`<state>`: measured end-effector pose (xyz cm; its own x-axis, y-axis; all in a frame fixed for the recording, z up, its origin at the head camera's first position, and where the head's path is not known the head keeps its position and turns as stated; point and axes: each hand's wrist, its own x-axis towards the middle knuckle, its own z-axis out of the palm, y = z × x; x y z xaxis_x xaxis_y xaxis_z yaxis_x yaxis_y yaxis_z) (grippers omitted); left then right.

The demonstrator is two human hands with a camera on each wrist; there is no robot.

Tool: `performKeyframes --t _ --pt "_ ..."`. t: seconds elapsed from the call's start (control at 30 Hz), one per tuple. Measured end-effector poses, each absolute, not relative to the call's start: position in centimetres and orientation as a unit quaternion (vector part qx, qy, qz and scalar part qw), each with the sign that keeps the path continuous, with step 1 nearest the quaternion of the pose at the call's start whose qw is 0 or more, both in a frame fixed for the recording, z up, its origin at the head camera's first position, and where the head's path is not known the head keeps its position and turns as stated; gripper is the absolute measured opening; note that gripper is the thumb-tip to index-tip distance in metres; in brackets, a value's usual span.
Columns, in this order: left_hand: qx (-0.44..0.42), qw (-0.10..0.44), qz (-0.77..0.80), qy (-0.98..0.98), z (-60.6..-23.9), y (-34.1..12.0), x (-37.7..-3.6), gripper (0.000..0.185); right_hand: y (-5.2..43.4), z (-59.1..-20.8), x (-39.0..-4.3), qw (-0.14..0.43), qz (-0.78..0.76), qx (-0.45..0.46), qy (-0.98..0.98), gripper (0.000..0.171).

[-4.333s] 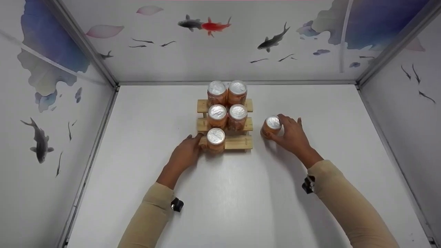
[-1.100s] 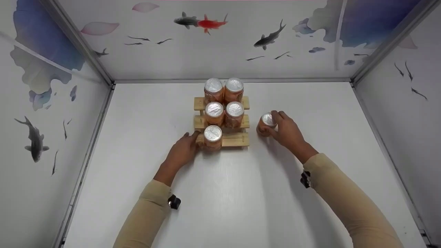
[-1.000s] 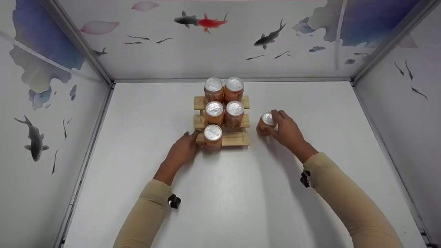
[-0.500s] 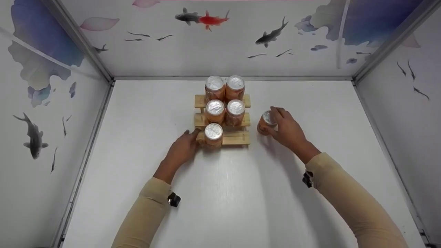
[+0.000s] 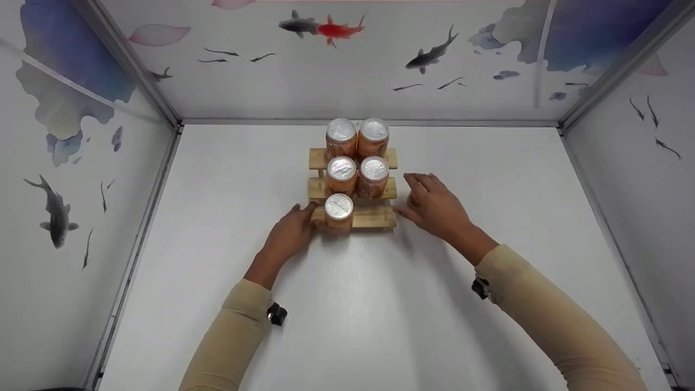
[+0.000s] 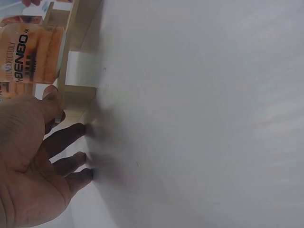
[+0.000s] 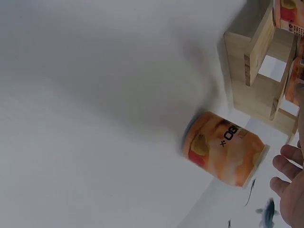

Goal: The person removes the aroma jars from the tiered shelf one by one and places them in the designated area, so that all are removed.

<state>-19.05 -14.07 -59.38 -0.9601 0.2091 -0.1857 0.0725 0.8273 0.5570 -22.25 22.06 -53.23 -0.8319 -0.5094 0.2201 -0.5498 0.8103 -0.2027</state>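
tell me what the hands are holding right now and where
Nothing is gripped: the right hand is clear of the loose can, the left hand rests against the rack.

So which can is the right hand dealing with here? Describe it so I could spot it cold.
Start at the stepped wooden rack in the middle of the white table. Just off its right end, an orange can stands on the table itself, under the right hand and hidden in the head view. The other five cans sit on the rack's steps; this one alone stands off it.
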Motion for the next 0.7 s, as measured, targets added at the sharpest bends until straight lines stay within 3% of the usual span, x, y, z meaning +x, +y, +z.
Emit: performKeyframes --t 0.3,0.5,0.7 --pt "0.067 0.133 0.281 0.948 -59.3 -14.0 -19.2 0.055 19.7 -52.5 -20.9 0.073 0.144 0.296 -0.942 0.075" --pt "0.065 0.128 0.288 0.947 -59.3 -14.0 -19.1 0.055 17.9 -52.3 -20.1 0.101 0.141 0.329 -0.928 0.063" --pt "0.069 0.119 0.293 0.946 -59.3 -14.0 -19.1 0.052 16.2 -52.3 -19.6 0.114 0.147 0.353 -0.917 0.063"
